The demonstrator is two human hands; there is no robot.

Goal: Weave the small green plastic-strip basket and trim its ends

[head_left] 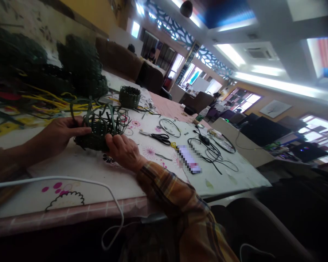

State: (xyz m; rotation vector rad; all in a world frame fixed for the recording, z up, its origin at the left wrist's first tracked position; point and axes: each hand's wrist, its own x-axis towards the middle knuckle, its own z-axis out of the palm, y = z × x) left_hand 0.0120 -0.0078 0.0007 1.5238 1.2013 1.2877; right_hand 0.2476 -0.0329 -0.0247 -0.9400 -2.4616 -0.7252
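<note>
A dark green woven basket [94, 140] with loose strips sticking up round its rim rests on the flowered tablecloth [109, 189]. At its left side, my left hand [61, 131] pinches the rim and a strip between thumb and fingers. My right hand [124, 150] grips the near right edge, fingers curled against the weave. Part of the basket's base and lower side is hidden behind the right hand. Behind it stands a smaller finished-looking green basket [129, 97]. Black-handled scissors [160, 138] lie to the right of my right hand.
Piled green baskets [80, 65] and yellow strips [49, 105] fill the back left. Rightward lie a pixelated flat object [189, 159], coiled black cords [207, 147] and a bottle [203, 113]. A white cable [79, 179] crosses the front edge. People sit far behind.
</note>
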